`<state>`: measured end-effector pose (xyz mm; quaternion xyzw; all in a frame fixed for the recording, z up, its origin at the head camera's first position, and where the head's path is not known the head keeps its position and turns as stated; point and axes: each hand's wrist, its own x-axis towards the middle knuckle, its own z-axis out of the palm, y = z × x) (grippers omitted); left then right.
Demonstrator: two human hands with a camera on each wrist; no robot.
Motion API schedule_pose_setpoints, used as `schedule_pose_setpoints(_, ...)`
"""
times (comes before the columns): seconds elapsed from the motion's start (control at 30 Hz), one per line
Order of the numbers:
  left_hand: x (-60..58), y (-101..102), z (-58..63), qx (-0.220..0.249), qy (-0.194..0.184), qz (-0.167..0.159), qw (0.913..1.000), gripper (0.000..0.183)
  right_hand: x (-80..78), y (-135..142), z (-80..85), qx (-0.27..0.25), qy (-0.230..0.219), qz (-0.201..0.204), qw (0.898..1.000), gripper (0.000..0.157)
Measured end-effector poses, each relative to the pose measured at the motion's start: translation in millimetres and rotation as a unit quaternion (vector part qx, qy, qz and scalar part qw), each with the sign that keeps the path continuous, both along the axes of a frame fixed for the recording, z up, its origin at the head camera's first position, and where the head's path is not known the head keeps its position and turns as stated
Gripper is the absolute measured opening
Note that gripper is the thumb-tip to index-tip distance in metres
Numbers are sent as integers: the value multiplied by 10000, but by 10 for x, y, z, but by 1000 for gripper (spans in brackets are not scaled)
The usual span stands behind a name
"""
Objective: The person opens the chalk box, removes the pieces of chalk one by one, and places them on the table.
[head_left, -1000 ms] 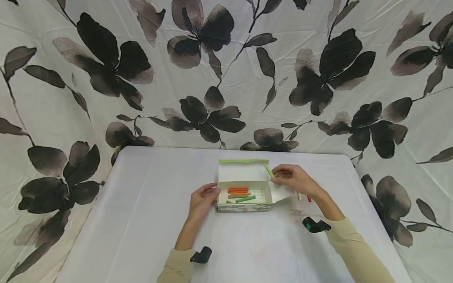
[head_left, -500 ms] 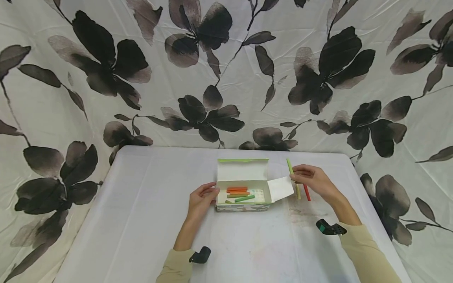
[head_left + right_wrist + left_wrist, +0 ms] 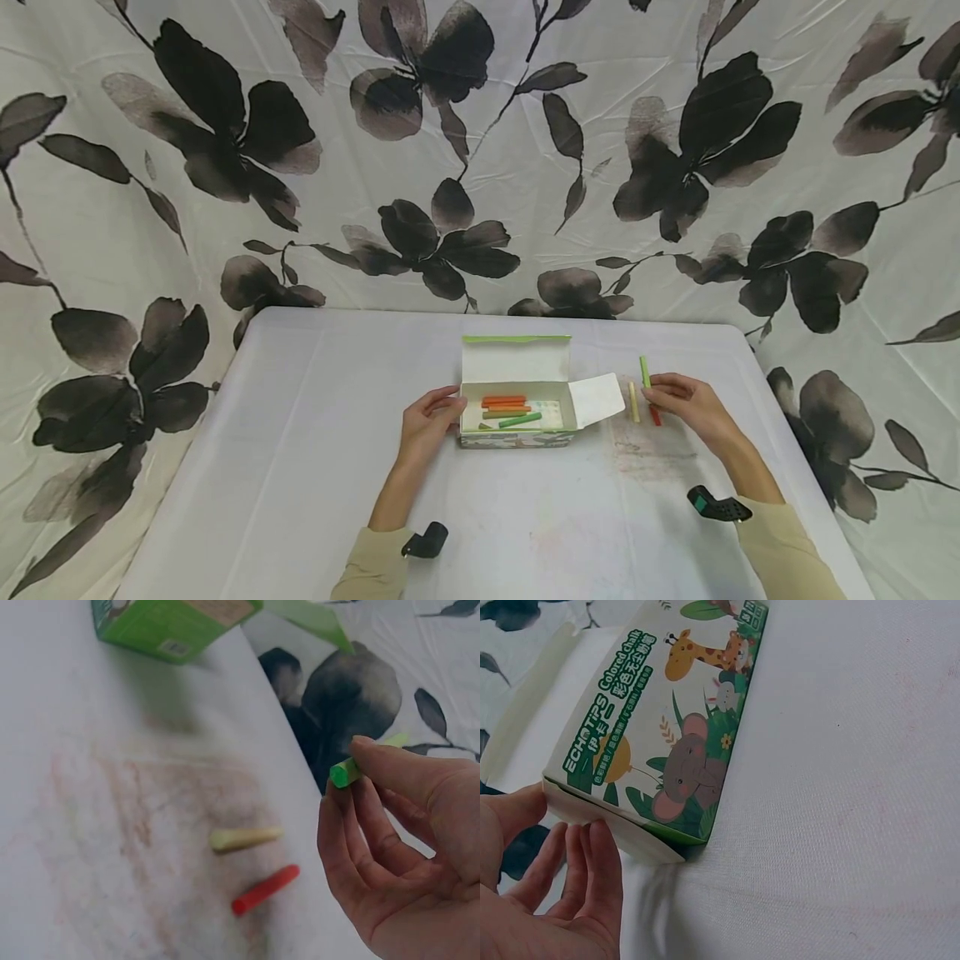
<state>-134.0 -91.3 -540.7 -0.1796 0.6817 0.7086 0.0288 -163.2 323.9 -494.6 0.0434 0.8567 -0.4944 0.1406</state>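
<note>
- Right of the open chalk box [image 3: 515, 442] on the table [image 3: 315, 392]: right hand [image 3: 690, 404] pinches green stick [image 3: 644, 371], near yellow stick [image 3: 246, 838] and red stick [image 3: 265, 890].
- Left hand [image 3: 425, 429] grips the box's left end.
- Step, I judge: shifting chalk singly; next move calls for a light pinch, clear of the red stick.

The white-and-green cardboard box [image 3: 516, 442] stands on the white cloth-covered counter [image 3: 315, 383], right of and touching the left hand [image 3: 427, 427]. Orange chalk cylinders [image 3: 504, 401] lie inside. The right hand [image 3: 693, 408] holds a light-green chalk cylinder [image 3: 644, 368]. Left of it, a pale-yellow chalk cylinder [image 3: 633, 404] lies on the counter; a red chalk cylinder [image 3: 656, 417] lies nearer.
</note>
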Motion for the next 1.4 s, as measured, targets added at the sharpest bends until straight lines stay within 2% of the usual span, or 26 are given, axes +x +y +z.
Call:
schedule_pose_setpoints(0.17, 1, -5, -3, -9, 36, 1, 10000, 37, 50, 98, -115, -45, -150, -230, 9996, 65)
schedule_pose_setpoints(0.57, 16, -2, 15, 99, 81, -25, 9999, 39, 111, 225, -355, 416, -392, -611, 9965, 64)
schedule_pose_setpoints(0.9, 18, 2, 18, 5, 51, -49, 10000, 38, 95, 269, -426, 811, -75, -627, 9947, 43)
schedule_pose_setpoints(1.2, 5, 4, -3, -6, 40, -22, 10000, 38, 60, 196, -356, 1619, 473, -385, 9849, 34)
schedule_pose_setpoints(1.4, 5, -7, -2, 45, 51, -37, 10000, 37, 40, 124, -222, 1723, 791, -315, 9814, 32)
